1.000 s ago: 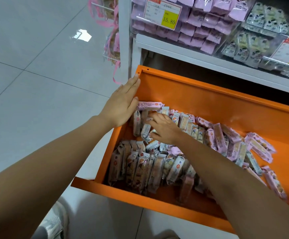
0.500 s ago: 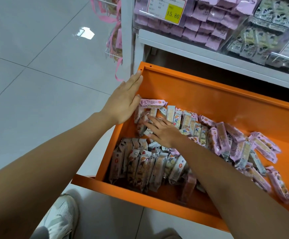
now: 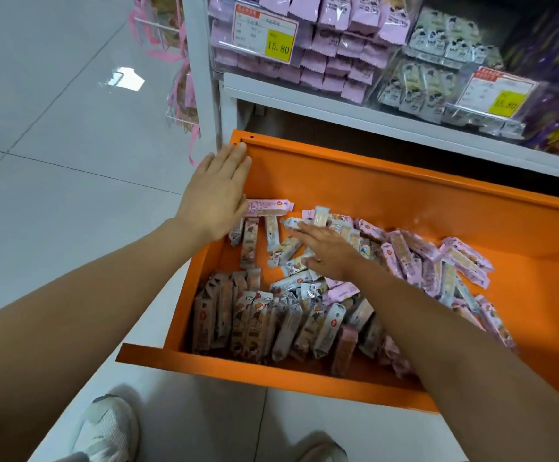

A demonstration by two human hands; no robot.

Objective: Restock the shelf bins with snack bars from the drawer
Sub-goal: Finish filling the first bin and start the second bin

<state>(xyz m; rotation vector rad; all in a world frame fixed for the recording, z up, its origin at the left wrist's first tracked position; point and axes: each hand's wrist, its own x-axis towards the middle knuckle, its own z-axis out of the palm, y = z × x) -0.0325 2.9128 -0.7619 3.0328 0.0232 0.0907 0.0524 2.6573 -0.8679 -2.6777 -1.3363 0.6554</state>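
Left grip [image 3: 216,198], fingers straight and pressed together, lay flat against the left wall of the orange drawer [image 3: 388,195]. I saw my right grip [image 3: 326,250] spread flat on the loose snack bars [image 3: 254,318] heaped beneath and around it, none pinched. One pink bar [image 3: 268,207] lay just beside the left palm.

The left forearm [image 3: 81,305] comes in bare from the lower left and runs up to the right, with the wrist straight. The left hand [image 3: 216,198] is held flat, its back toward the camera. Its fingers [image 3: 236,161] are straight, close together and pointing up and to the right. The right forearm [image 3: 454,331], also bare, slants in from the lower right. The right hand [image 3: 329,250] lies palm down, near the left hand but apart from it, with its fingers stretched out, slightly spread and pointing left.
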